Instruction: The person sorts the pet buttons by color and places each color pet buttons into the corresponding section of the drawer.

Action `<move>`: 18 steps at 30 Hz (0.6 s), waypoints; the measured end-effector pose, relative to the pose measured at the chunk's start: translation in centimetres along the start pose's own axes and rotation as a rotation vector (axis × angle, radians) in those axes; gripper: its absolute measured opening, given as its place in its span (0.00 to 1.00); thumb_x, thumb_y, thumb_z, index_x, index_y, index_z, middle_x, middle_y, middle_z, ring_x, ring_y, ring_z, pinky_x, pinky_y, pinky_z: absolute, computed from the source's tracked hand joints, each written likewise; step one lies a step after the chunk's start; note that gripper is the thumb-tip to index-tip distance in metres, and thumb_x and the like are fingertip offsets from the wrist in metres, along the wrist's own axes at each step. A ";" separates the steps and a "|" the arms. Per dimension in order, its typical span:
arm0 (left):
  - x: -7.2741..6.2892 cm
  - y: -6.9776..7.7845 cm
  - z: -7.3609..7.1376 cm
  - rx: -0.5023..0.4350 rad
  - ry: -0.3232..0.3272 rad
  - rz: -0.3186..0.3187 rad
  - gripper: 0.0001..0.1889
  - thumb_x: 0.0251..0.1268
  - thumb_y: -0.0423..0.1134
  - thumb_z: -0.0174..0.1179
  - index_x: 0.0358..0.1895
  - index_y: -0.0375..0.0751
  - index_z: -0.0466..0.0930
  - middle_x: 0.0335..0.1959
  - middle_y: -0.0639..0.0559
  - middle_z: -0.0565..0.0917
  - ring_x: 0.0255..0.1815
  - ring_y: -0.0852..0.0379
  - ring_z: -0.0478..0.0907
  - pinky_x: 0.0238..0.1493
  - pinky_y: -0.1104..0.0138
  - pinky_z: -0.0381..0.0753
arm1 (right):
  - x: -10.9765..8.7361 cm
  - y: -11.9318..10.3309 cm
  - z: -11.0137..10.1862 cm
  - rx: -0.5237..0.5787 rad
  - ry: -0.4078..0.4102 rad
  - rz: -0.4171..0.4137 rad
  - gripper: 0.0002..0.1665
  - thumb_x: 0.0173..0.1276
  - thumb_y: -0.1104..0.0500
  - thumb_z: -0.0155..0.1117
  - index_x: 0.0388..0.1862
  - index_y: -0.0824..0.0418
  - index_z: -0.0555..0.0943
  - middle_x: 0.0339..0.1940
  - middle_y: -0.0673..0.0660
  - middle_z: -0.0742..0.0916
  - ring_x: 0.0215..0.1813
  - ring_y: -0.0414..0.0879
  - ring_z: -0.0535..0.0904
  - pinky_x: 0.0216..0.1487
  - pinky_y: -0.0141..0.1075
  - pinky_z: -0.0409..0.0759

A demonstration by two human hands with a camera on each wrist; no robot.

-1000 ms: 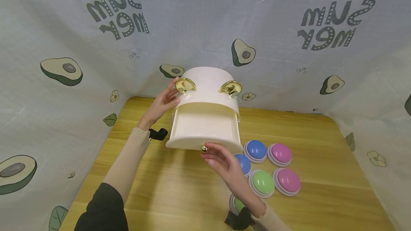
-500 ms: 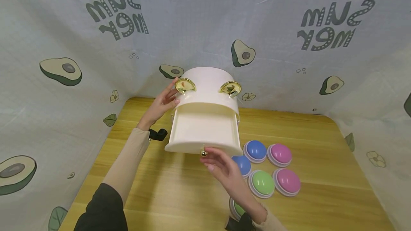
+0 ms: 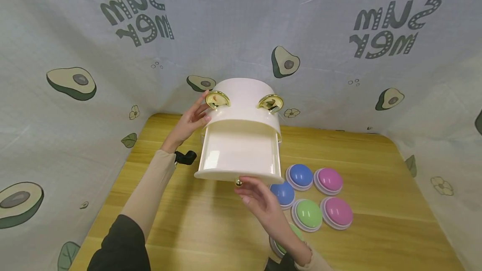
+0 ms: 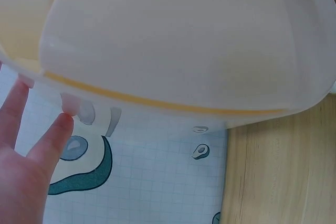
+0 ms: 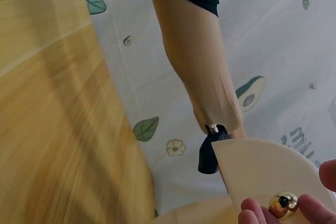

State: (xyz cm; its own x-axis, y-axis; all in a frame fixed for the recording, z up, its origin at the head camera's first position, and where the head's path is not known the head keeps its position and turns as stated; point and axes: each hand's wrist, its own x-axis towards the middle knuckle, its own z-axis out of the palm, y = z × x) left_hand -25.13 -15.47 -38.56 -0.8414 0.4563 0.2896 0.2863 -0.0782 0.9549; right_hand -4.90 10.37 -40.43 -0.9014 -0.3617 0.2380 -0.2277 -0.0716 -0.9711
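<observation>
While the fingers of my right hand (image 3: 263, 206) are curled about the small gold knob (image 3: 238, 183), my left hand (image 3: 190, 121) lies with straight, spread fingers against the left side of the white box (image 3: 242, 95). That knob sits at the front of the drawer (image 3: 239, 152), which juts well out of the box towards me. Above it, two round gold ornaments (image 3: 270, 103) stand out from the box, the left one right by my left fingertips. To the right, six domed buttons lie on the bench (image 3: 376, 166). Closest to my right hand is a blue button (image 3: 283, 194), just beside the drawer's front right corner; another blue button (image 3: 301, 176) lies behind it. Two pink buttons (image 3: 338, 211) are farther right, and a green button (image 3: 308, 214) lies between. My right forearm crosses over the last green button (image 3: 296, 232), hiding part of it. Behind the box hangs an avocado-printed cloth (image 3: 233, 32).
</observation>
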 end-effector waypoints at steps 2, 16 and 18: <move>0.0 -0.1 0.0 0.000 0.001 0.008 0.40 0.69 0.19 0.45 0.78 0.46 0.37 0.74 0.37 0.52 0.72 0.40 0.53 0.66 0.48 0.59 | -0.1 0.0 0.0 -0.001 0.000 -0.001 0.23 0.70 0.71 0.52 0.64 0.71 0.67 0.57 0.73 0.76 0.57 0.53 0.77 0.57 0.39 0.74; -0.1 -0.4 -0.2 0.009 -0.007 0.026 0.39 0.71 0.23 0.47 0.78 0.51 0.39 0.75 0.42 0.52 0.73 0.45 0.54 0.67 0.50 0.58 | -0.8 -0.3 -1.6 0.055 -0.002 -0.110 0.24 0.68 0.76 0.49 0.63 0.75 0.66 0.56 0.73 0.78 0.56 0.53 0.79 0.56 0.43 0.75; -0.1 -0.4 -0.2 0.011 -0.007 0.026 0.39 0.71 0.23 0.47 0.78 0.51 0.39 0.75 0.41 0.52 0.73 0.45 0.54 0.67 0.49 0.58 | -1.1 -0.5 -2.3 0.055 0.014 -0.127 0.23 0.68 0.77 0.49 0.62 0.78 0.66 0.54 0.73 0.78 0.55 0.54 0.79 0.56 0.43 0.76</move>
State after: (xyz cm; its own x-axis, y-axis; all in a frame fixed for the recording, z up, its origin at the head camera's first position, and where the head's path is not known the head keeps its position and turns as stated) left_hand -25.25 -15.64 -38.99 -0.8306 0.4603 0.3134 0.3125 -0.0806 0.9465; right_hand -4.65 12.95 -40.17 -0.8715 -0.3338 0.3592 -0.3203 -0.1673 -0.9324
